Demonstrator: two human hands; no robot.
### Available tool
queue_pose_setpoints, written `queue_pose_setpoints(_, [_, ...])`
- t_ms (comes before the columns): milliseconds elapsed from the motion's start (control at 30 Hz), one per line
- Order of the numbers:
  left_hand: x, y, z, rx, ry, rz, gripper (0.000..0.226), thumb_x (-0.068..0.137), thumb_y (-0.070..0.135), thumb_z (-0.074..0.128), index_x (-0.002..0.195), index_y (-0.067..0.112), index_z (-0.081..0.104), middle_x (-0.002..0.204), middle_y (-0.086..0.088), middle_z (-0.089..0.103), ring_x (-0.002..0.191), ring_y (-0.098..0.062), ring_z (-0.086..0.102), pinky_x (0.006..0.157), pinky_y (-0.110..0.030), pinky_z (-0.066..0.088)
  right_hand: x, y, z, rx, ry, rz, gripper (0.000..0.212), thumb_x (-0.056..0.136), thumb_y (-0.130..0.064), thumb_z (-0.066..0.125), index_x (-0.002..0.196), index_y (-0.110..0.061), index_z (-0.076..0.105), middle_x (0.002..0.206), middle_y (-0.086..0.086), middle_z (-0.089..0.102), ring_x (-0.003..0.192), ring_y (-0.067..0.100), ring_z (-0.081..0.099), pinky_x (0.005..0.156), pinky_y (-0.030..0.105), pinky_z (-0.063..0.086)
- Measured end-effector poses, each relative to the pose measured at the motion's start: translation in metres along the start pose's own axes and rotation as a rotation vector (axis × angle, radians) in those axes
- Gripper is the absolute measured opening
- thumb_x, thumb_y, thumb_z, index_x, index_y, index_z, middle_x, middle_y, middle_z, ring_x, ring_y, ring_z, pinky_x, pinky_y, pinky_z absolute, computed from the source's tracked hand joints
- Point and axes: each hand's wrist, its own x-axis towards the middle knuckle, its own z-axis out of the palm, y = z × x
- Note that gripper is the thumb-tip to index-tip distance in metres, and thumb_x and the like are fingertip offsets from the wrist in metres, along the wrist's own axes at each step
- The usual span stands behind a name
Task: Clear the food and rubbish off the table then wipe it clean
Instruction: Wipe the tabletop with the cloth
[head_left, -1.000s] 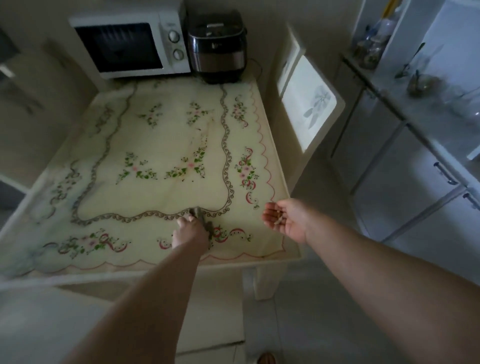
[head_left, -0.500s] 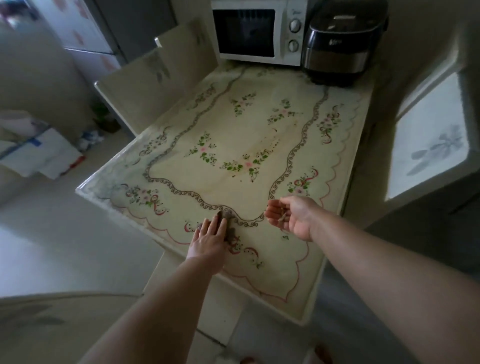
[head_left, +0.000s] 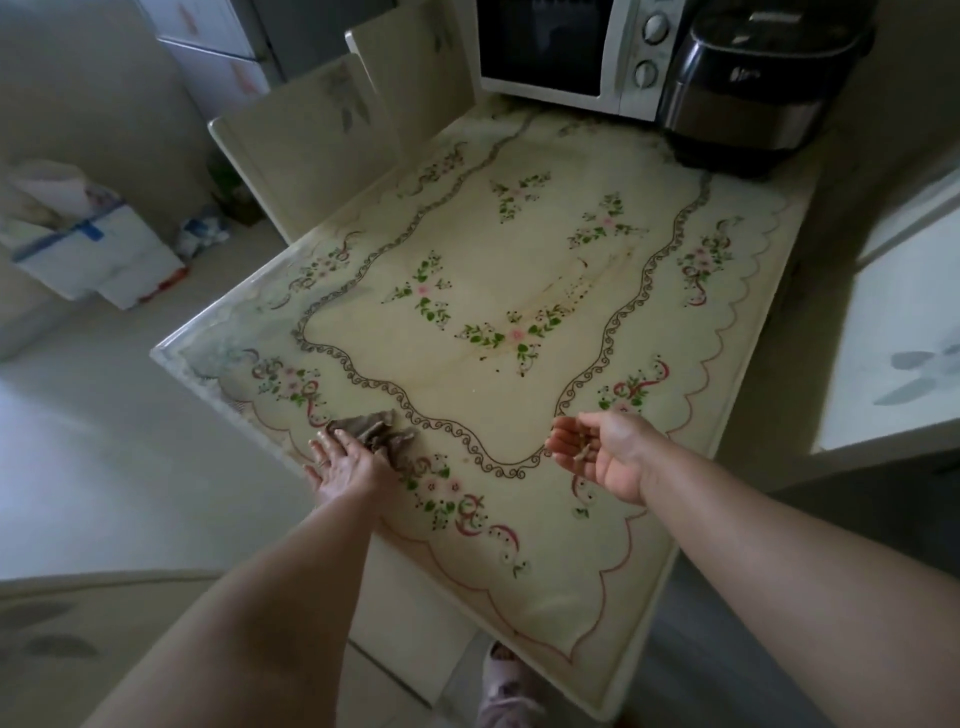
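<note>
cloth slid toward table edge | left hand flat, pressing it | right hand cupped round crumbs

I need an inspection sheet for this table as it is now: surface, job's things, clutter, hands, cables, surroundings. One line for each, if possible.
Surface: table under a flowered cover; brownish stains and dark specks near the middle.
Job's things: cloth lies near the left edge; scraps lie in the right hand.
Clutter: microwave and cooker at the far end.
Hands: left hand presses the cloth with straight fingers; right hand is cupped palm up, above the table.
Cables: nothing seen.
Surroundings: chairs at the left side; bags on the floor.
</note>
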Motion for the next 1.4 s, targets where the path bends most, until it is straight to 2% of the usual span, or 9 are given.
queue_pose_setpoints(133, [0.028,0.006,-0.014,-0.05,0.032,-0.069,0.072,0.102,0.047,0.019,0.151,0.004,-0.011,0.159,-0.014,-0.02,0.147,-0.029,-0.019,0.117,-0.044,-0.013,0.018,-0.014,0.009,0.029,0.04,-0.015,0.035,0.101,-0.015,0.036,0.083,-0.001,0.061,0.074,0.013,0.064,0.068,0.021,0.063,0.069,0.03,0.054])
queue_pose_setpoints(267, [0.059,0.016,-0.025,-0.073,0.078,0.007,0.07,0.102,0.046,0.021,0.152,0.01,-0.012,0.16,-0.01,-0.019,0.147,-0.025,-0.018,0.118,-0.044,-0.01,0.034,-0.026,0.023,0.051,0.052,-0.027,0.034,0.101,-0.016,0.035,0.085,-0.002,0.062,0.075,0.013,0.065,0.069,0.02,0.064,0.063,0.028,0.055])
queue_pose_setpoints(500, [0.094,0.047,-0.034,0.045,0.089,0.374,0.072,0.1,0.051,0.024,0.153,0.016,-0.01,0.161,-0.005,-0.016,0.148,-0.021,-0.017,0.119,-0.042,-0.011,0.052,-0.032,0.019,0.088,0.09,-0.029,0.03,0.101,-0.015,0.038,0.089,-0.001,0.061,0.077,0.014,0.065,0.073,0.021,0.064,0.069,0.028,0.055])
queue_pose_setpoints(700, [0.089,0.072,-0.03,0.179,0.053,0.652,0.068,0.102,0.046,0.025,0.153,0.019,-0.01,0.16,0.0,-0.018,0.146,-0.017,-0.02,0.119,-0.039,-0.012,0.057,-0.036,0.004,0.152,0.105,-0.034,0.03,0.1,-0.016,0.039,0.091,0.0,0.063,0.079,0.013,0.066,0.072,0.021,0.065,0.066,0.028,0.056])
queue_pose_setpoints(867, [0.063,0.09,-0.016,0.246,0.028,0.805,0.068,0.101,0.047,0.024,0.153,0.02,-0.01,0.16,0.0,-0.017,0.146,-0.017,-0.02,0.12,-0.04,-0.011,0.052,-0.036,-0.008,0.174,0.102,-0.039,0.033,0.101,-0.015,0.035,0.087,-0.001,0.062,0.077,0.013,0.065,0.072,0.02,0.063,0.058,0.026,0.056])
queue_pose_setpoints(1033, [0.016,0.108,0.009,0.285,0.008,0.896,0.069,0.1,0.05,0.022,0.152,0.019,-0.013,0.159,0.001,-0.021,0.145,-0.016,-0.023,0.12,-0.04,-0.012,0.04,-0.033,-0.033,0.2,0.108,-0.053,0.032,0.101,-0.016,0.038,0.087,-0.001,0.063,0.073,0.013,0.066,0.069,0.02,0.065,0.057,0.027,0.056])
queue_pose_setpoints(1400, [-0.107,0.119,0.067,0.326,-0.058,0.876,0.07,0.1,0.05,0.019,0.152,0.018,-0.014,0.159,0.0,-0.023,0.144,-0.019,-0.027,0.119,-0.041,-0.015,-0.009,-0.011,-0.082,0.124,0.058,-0.054,0.034,0.102,-0.016,0.035,0.085,0.0,0.06,0.076,0.012,0.063,0.07,0.019,0.061,0.065,0.027,0.052])
